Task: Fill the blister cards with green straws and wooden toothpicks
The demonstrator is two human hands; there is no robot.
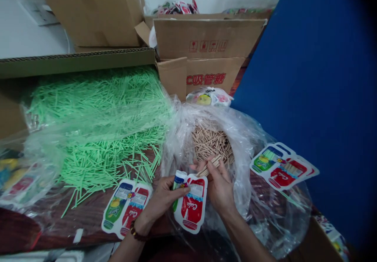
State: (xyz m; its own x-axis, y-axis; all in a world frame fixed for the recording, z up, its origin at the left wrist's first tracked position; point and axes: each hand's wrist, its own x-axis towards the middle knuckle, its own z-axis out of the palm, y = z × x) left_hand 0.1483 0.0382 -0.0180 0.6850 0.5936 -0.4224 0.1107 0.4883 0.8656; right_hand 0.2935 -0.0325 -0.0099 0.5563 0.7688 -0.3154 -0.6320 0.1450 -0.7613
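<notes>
My left hand (pixel 169 193) grips a printed candy pouch (pixel 193 205) with a red cola side and a green side, its thumb pressed on the front. In my right hand (pixel 219 187) is a small bundle of thin brown sticks (pixel 209 167), held at the top edge of the pouch. Just behind it, a clear plastic bag (pixel 244 144) lies open around a heap of the same brown sticks (pixel 210 142). Another pouch (pixel 126 207) lies on the table left of my left wrist. Several more pouches (pixel 284 167) are stacked at the right.
A large heap of thin green sticks (pixel 103 120) spills from plastic in a cardboard box at the left. Behind stand more cardboard boxes (pixel 209 38). A blue panel (pixel 312 77) rises along the right. A white printed bag (pixel 209 97) sits behind the brown sticks.
</notes>
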